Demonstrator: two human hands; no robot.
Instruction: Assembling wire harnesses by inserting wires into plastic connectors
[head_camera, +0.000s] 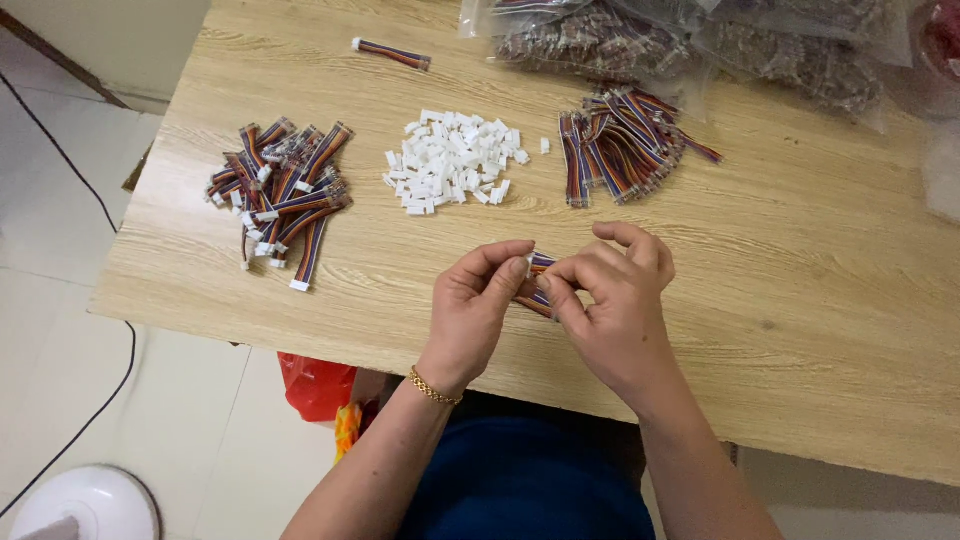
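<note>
My left hand (478, 300) and my right hand (612, 292) meet above the near part of the wooden table (800, 300). Together they pinch a short multicoloured ribbon cable (540, 268) between the fingertips, with a small white connector at its end by my left thumb. A pile of small white plastic connectors (455, 160) lies just beyond my hands. To the left lies a heap of ribbon cables fitted with white connectors (285, 195). To the right of the white pile sits a heap of bare ribbon cables (620, 145).
One loose ribbon cable (392, 53) lies at the far edge. Clear plastic bags of more parts (700, 40) line the back right. A black cord (60, 150) runs across the tiled floor at left, near a white round appliance (85, 505) and a red bag (315, 385).
</note>
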